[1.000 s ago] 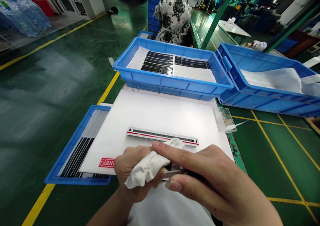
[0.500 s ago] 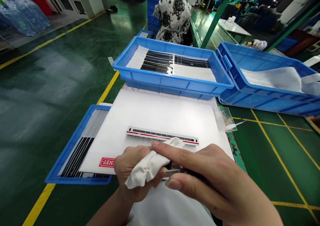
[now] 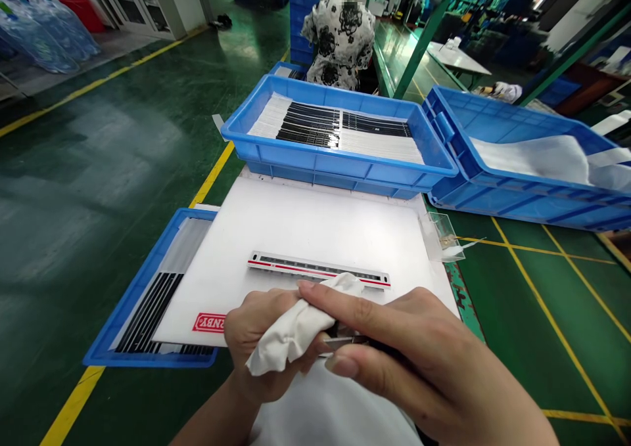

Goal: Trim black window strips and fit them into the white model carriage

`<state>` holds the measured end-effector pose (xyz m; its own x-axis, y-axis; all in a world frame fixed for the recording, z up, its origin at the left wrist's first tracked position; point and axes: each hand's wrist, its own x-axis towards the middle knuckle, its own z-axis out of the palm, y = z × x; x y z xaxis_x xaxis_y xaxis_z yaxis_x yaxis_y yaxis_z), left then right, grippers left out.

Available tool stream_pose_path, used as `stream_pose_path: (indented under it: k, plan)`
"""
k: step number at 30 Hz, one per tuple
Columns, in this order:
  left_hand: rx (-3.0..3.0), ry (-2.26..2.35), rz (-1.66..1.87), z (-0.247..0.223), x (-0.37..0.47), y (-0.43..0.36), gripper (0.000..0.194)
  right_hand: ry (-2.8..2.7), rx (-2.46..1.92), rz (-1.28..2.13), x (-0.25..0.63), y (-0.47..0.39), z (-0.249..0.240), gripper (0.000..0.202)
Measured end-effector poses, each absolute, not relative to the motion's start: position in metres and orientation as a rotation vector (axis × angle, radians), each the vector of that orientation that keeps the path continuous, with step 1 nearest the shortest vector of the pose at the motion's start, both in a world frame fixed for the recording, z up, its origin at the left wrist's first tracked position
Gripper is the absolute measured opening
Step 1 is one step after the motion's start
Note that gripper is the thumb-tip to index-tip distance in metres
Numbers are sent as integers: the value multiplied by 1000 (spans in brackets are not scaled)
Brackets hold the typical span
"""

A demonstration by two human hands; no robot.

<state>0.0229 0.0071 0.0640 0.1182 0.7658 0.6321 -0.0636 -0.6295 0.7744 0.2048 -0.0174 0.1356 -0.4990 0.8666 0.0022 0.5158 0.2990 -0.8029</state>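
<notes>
A crumpled white cloth (image 3: 288,334) is gripped in my left hand (image 3: 263,341), its loose end hanging over the fingers. My right hand (image 3: 409,347) meets it from the right, index finger resting on the cloth. Between its thumb and index finger is a thin metal tool (image 3: 344,342), whose tip points left towards my left fingers; the rest is hidden. Just beyond the hands, a white model train car body (image 3: 320,267) with a red stripe lies on the white board (image 3: 315,216), its near edge partly covered by the cloth.
Behind the board stands a blue bin (image 3: 340,163) of black and white strips. A larger blue bin (image 3: 542,193) with white sheeting is at right, a lower blue tray (image 3: 148,262) at left. A small clear box (image 3: 446,236) sits at the board's right edge. A person (image 3: 340,35) sits beyond.
The view has shifted slightly. Both hands keep nearly the same pose on the cloth and tool, and the train car body lies in the same place on the board.
</notes>
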Motion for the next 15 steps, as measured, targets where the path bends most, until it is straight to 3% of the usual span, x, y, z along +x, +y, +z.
stream_pose_path:
  k: [8,15]
  plan:
    - [1751,676,1624,64,26,9,38,-2172,-1294,943,203,-21,138,41]
    - [1767,691,1602,65,23,7,37,-2150,-1251,1035,204,-20,138,40]
